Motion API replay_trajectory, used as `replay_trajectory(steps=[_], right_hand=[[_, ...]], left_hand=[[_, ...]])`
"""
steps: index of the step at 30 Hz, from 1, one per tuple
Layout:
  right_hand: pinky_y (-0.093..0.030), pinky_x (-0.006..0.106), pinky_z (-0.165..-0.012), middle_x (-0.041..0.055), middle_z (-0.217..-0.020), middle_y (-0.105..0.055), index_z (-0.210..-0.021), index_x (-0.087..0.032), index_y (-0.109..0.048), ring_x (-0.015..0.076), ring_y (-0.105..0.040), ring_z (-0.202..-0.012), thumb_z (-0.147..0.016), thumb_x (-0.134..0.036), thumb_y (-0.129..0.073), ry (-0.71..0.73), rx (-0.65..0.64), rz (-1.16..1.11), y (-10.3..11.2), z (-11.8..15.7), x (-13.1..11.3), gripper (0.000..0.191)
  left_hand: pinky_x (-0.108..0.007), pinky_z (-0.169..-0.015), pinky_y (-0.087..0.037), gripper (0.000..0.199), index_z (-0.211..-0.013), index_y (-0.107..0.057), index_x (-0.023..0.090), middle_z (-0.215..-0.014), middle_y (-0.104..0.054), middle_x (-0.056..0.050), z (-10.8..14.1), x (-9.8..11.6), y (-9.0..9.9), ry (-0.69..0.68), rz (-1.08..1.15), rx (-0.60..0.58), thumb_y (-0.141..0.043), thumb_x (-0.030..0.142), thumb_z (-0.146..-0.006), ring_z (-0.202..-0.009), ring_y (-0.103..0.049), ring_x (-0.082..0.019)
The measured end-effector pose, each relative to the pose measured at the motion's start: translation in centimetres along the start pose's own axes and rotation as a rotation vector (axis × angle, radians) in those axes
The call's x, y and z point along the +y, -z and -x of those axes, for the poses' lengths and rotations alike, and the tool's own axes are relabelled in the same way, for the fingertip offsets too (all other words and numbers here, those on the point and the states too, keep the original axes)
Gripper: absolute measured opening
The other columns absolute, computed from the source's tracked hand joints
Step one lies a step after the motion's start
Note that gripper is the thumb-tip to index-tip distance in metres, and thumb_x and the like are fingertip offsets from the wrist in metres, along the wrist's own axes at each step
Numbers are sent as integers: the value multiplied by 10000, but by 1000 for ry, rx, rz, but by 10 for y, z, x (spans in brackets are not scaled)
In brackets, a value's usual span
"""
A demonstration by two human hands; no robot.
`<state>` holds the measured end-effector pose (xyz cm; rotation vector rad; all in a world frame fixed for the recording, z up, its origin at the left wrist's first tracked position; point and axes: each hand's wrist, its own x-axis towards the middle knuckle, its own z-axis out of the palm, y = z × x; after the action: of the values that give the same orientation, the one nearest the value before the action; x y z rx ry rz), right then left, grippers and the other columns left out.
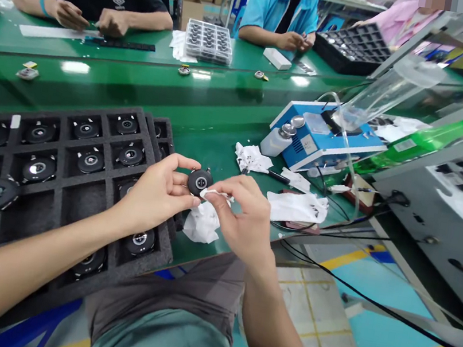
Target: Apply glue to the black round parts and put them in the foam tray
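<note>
A round black smartwatch case (200, 182) is pinched between the thumb and fingers of my left hand (159, 186). Its back, with a ringed sensor, faces up. My right hand (245, 213) grips a thin cotton swab (203, 192), whose white tip touches the lower edge of the case. Most of the swab's stem is hidden by my fingers. Just below the case lies a crumpled white wipe (202, 222) on the green table. Left of my hands, a black foam tray (80, 197) holds several similar watch cases in its compartments, partly covered by my left forearm.
A blue machine (324, 138) stands at right behind a pump bottle (279, 140), near a green bottle (428, 139). More wipes (296, 207) and black cables (330, 269) lie at right. Across the table, co-workers sit near a clear compartment tray (210, 43).
</note>
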<state>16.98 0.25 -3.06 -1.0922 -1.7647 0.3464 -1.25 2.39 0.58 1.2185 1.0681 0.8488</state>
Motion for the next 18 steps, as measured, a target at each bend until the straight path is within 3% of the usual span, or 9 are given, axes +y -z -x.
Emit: replay_trajectory(steps=[7,13,18], right_hand=[[-474,361,-776,25,-837,-692,-852,-223,-698,194,-591,-813,-936,-197,-651,-52,108,113,-13,-21,29,100],[-468,348,-743,17,-818,-684,-843,-223,-698,187,-604,-796,-908,-196,-679,-173,160,27,-4,-4,46,73],[-471,347,-742,15,-831,-694,-846,-224,-698,184,-615,-803,-903,-211,-699,-241,143,-49,5,5,38,58]], left_hand=[[-323,-764,-616,526,-1108,-506,168,-870,-775,-39,0,2,0,13,-32,-55,-795,96,-674,-857,-785,-219],[-337,-780,-619,565,-1154,-507,158,-906,-781,-56,1,5,-1,38,-10,-56,-817,123,-683,-877,-792,-236],[-331,-775,-616,587,-1167,-506,157,-899,-781,-53,1,6,-2,64,-3,-42,-835,132,-682,-864,-790,-229]])
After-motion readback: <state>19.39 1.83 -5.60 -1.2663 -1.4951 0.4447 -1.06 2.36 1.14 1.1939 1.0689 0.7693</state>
